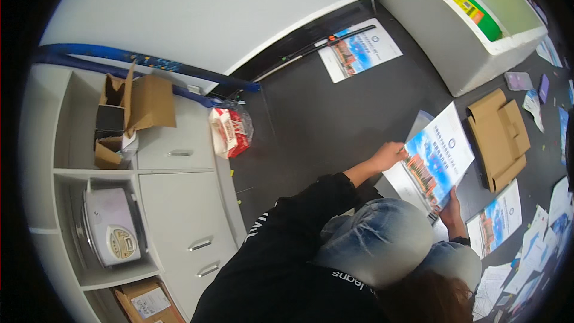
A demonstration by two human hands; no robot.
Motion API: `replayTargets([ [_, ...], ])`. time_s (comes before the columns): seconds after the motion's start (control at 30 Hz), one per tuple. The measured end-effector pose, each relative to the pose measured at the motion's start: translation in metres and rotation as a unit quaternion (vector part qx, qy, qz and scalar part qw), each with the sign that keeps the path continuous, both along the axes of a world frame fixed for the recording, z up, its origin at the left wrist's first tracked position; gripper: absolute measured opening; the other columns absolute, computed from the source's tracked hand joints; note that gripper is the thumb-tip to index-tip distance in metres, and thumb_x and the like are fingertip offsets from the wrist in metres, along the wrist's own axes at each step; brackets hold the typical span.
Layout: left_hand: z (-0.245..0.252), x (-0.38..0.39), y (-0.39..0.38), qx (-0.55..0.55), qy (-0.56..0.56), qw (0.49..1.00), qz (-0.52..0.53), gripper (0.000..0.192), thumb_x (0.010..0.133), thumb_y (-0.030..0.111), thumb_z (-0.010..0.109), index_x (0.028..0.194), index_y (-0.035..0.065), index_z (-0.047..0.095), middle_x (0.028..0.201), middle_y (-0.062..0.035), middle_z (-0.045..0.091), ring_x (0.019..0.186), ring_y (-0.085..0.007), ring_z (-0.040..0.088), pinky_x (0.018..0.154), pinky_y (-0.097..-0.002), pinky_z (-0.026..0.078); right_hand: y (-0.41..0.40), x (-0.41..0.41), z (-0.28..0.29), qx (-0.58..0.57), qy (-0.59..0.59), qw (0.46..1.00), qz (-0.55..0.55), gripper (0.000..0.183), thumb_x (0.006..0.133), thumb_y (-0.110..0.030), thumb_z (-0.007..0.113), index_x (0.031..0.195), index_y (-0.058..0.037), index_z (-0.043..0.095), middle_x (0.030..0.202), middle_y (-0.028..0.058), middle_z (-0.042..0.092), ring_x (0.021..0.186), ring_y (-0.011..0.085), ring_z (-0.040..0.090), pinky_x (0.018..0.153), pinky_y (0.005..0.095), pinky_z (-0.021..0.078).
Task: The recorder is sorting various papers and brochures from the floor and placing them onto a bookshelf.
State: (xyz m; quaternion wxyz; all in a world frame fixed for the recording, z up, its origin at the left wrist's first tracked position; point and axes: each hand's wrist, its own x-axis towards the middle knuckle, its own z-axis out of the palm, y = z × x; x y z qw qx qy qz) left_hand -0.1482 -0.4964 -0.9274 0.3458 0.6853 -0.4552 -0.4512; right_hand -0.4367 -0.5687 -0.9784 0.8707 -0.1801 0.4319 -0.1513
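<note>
In the head view, a white and blue printed booklet or folder [432,161] with a building picture is held over my bent knees. My left hand [391,154] grips its left edge. At its lower right edge, my right hand [452,210] holds it too. Beneath it show parts of other pale sheets and a translucent sleeve [420,123]. A similar printed piece [495,220] lies on the floor by my right knee, and another [361,49] lies near the wall with a dark rod across it.
A flat brown cardboard box [500,141] lies right of my hands. Behind it stands a white foam box [480,60] with a green bag [486,27]. Scattered papers [533,251] cover the far right floor. Left are a white cabinet [179,206], blue long bags [179,65] and a red-white bag [231,130].
</note>
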Motion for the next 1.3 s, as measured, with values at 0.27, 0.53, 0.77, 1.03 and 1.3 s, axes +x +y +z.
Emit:
replayTargets([
  [0.27, -0.038, -0.010, 0.006, 0.213, 0.013, 0.922, -0.324, 0.031, 0.075, 0.025, 0.055, 0.094, 0.0007, 0.052, 0.089, -0.0156, 0.057, 0.084, -0.0260, 0.055, 0.071, -0.0350, 0.042, 0.010, 0.004, 0.004, -0.040, 0.054, 0.998, -0.002, 0.036, 0.079, -0.007, 0.050, 0.113, 0.0001, 0.040, 0.106, 0.0094, 0.051, 0.096, 0.0207, 0.049, 0.085, 0.0325, 0.0393],
  [0.53, -0.037, 0.108, -0.025, 0.094, -0.287, 0.951, 0.064, 0.041, 0.076, 0.024, 0.052, 0.110, 0.0015, 0.046, 0.113, -0.0165, 0.045, 0.104, -0.0308, 0.044, 0.087, -0.0370, 0.036, 0.016, 0.000, -0.015, -0.043, 0.126, 0.990, 0.034, 0.036, 0.082, -0.008, 0.045, 0.115, 0.0009, 0.036, 0.112, 0.0102, 0.046, 0.102, 0.0230, 0.045, 0.091, 0.0364, 0.0344],
  [0.77, -0.052, 0.177, -0.087, 0.198, -0.405, 0.872, 0.190, 0.068, 0.078, 0.039, 0.046, 0.129, 0.0025, 0.019, 0.136, -0.0151, 0.009, 0.126, -0.0303, 0.007, 0.099, -0.0463, 0.014, 0.015, -0.009, -0.011, -0.051, 0.102, 0.993, 0.009, 0.034, 0.086, -0.012, 0.038, 0.117, 0.0001, 0.034, 0.115, 0.0109, 0.044, 0.104, 0.0226, 0.044, 0.092, 0.0363, 0.0337],
  [1.03, -0.082, 0.187, -0.019, 0.126, -0.551, 0.819, 0.092, 0.049, 0.079, 0.032, 0.044, 0.115, -0.0010, 0.040, 0.122, -0.0134, 0.037, 0.118, -0.0263, 0.029, 0.098, -0.0475, 0.014, 0.019, -0.002, -0.020, -0.057, 0.162, 0.985, 0.033, 0.030, 0.085, -0.013, 0.043, 0.112, 0.0004, 0.040, 0.106, 0.0078, 0.050, 0.096, 0.0187, 0.048, 0.083, 0.0321, 0.0397],
  [1.3, -0.039, 0.077, -0.003, 0.061, -0.547, 0.835, 0.011, 0.033, 0.072, 0.025, 0.050, 0.098, 0.0038, 0.052, 0.102, -0.0127, 0.052, 0.101, -0.0253, 0.044, 0.088, -0.0462, 0.028, 0.020, -0.052, -0.038, -0.132, 0.304, 0.943, 0.040, 0.032, 0.081, -0.022, 0.051, 0.102, 0.0015, 0.049, 0.090, 0.0093, 0.055, 0.084, 0.0200, 0.052, 0.071, 0.0320, 0.0458],
])
